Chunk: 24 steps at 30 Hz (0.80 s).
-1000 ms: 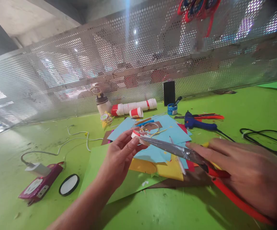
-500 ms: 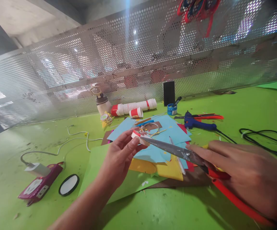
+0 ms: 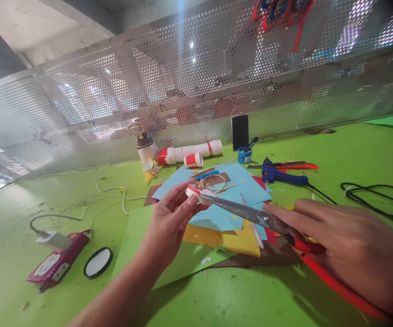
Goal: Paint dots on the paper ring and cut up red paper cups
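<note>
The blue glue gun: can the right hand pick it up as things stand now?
Probably not: the right hand is busy holding the red-handled scissors at the red-and-white piece in the left hand. Otherwise the way looks free: the blue glue gun lies beyond, and nothing seems to cover it.

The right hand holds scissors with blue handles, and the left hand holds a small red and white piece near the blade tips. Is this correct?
Not quite: in the head view, the handles are mainly red, not blue. The right hand does hold the scissors, and the left hand holds the small red and white piece near the blade tips.
</note>
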Tool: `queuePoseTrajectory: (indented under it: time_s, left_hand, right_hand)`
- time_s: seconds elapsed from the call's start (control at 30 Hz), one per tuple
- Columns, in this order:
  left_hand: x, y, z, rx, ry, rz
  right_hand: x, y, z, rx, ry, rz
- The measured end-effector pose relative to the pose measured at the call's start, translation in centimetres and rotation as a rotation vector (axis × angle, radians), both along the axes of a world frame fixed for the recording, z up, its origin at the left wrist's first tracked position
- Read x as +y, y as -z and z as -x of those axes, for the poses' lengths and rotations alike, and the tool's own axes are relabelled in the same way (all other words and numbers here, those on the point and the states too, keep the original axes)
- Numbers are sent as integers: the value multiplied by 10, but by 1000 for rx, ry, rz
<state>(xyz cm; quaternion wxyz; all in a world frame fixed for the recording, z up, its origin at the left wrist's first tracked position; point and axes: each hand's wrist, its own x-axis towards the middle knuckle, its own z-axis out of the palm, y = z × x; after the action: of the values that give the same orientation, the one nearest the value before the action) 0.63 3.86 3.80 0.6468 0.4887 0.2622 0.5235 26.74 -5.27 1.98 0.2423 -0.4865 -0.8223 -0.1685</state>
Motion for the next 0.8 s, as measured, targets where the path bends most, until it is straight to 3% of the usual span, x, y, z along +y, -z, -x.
queuePoseTrajectory:
  time_s: [0.47, 0.8]
  left_hand:
    - [0, 1, -2, 16, -23, -9]
    - [0, -3, -1, 112, -121, -47]
  right_hand:
    - [-3, 2, 2, -10, 19, 19]
    - [-2, 2, 4, 40, 30, 65]
